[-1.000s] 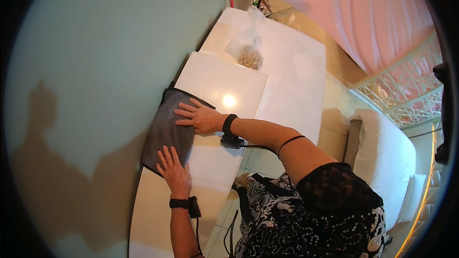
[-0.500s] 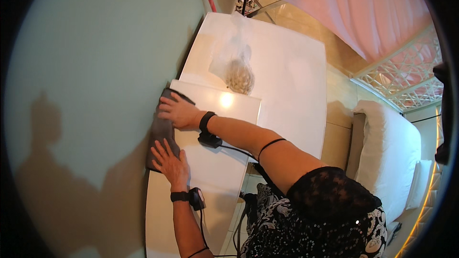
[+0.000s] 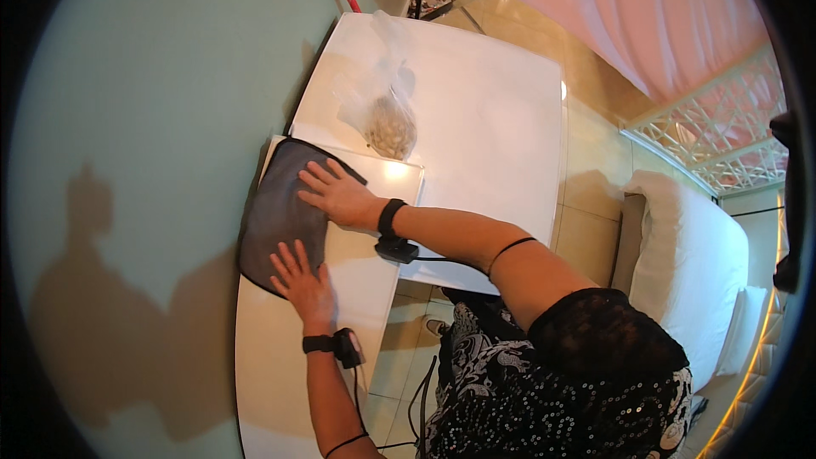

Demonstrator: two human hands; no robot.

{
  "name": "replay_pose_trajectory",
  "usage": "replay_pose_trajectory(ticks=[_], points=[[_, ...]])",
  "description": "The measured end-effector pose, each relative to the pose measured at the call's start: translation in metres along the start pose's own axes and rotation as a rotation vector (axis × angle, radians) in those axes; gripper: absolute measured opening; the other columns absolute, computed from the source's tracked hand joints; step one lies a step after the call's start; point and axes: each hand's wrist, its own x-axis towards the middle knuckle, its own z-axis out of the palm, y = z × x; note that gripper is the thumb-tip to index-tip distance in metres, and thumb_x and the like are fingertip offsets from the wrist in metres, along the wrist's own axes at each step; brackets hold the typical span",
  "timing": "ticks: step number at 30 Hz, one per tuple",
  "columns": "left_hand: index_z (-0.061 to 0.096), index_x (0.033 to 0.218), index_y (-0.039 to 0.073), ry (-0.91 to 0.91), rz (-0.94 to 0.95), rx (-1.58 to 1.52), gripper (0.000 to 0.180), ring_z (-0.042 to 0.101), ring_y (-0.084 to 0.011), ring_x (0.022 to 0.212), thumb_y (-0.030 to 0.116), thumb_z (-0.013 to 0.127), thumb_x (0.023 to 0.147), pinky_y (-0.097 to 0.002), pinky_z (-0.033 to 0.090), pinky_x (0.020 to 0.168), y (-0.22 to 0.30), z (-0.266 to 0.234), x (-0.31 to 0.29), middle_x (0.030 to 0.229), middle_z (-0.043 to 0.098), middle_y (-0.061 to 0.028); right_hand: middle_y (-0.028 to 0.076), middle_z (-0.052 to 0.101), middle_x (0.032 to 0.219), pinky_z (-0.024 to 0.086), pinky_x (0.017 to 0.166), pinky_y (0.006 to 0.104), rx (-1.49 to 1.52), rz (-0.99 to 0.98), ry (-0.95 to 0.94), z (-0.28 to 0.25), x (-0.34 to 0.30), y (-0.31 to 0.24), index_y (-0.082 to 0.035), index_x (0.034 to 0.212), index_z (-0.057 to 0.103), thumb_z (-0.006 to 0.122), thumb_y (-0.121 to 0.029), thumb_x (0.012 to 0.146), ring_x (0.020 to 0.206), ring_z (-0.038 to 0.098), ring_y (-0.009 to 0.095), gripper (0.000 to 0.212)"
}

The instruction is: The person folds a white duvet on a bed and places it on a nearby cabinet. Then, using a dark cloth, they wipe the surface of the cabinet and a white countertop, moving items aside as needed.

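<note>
Two bare hands rest flat, fingers spread, grasping nothing: the left hand (image 3: 304, 287) and the right hand (image 3: 342, 197). Under their fingers and stretching leftward lies a grey cloth (image 3: 285, 195) (dark-edged). Beyond the right hand sits a clear plastic bag (image 3: 391, 125).

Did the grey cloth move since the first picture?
Yes, the grey cloth moved along the raised white top, closer to its far edge, where the clear bag sits.
</note>
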Motion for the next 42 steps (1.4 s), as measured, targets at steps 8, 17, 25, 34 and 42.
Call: replay_pose_trajectory(ticks=[8,17,25,34,42], points=[[0.029,0.145,0.012,0.022,0.143,-0.048,0.062,0.008,-0.0350,0.142,0.034,0.048,0.091,-0.0576,0.009,0.109,0.053,0.027,-0.068,0.155,0.012,-0.0112,0.015,0.031,0.146,0.019,0.110,0.0525,-0.098,0.075,-0.035,-0.009,-0.113,-0.027,-0.010,0.132,0.047,0.070,-0.017,0.073,0.138,0.024,0.033,0.063],[0.034,0.142,0.012,0.107,0.350,-0.095,0.070,0.013,-0.0377,0.140,0.033,0.064,0.082,-0.0594,0.013,0.108,0.123,0.044,-0.105,0.153,0.018,-0.0140,0.015,0.041,0.140,0.027,0.106,0.0471,-0.176,0.063,0.002,-0.056,-0.234,0.006,-0.007,0.121,0.055,0.053,-0.007,0.083,0.134,0.032,0.030,0.038],[0.032,0.143,0.013,-0.041,0.405,-0.283,0.075,0.011,-0.0408,0.140,0.050,0.058,0.084,-0.0681,0.014,0.102,0.217,0.083,-0.153,0.153,0.016,-0.0158,0.017,0.036,0.143,0.022,0.108,0.0504,-0.126,0.147,-0.308,-0.121,-0.348,0.036,-0.007,0.128,0.051,0.061,-0.027,0.085,0.136,0.028,0.032,0.048],[0.033,0.144,0.013,0.060,0.234,0.005,0.070,0.009,-0.0417,0.140,0.047,0.055,0.087,-0.0638,0.009,0.106,0.257,0.087,-0.175,0.154,0.014,-0.0160,0.014,0.025,0.150,0.013,0.112,0.0518,-0.047,0.060,-0.090,-0.098,-0.349,0.040,-0.008,0.137,0.042,0.053,-0.044,0.089,0.141,0.016,0.032,0.060],[0.032,0.143,0.013,0.116,0.157,-0.013,0.068,0.010,-0.0420,0.140,0.043,0.055,0.087,-0.0641,0.009,0.106,0.297,0.072,-0.178,0.153,0.015,-0.0159,0.012,0.025,0.151,0.012,0.113,0.0513,-0.022,-0.025,-0.091,-0.150,-0.339,0.096,-0.013,0.137,0.044,0.057,-0.048,0.084,0.141,0.015,0.030,0.065]])
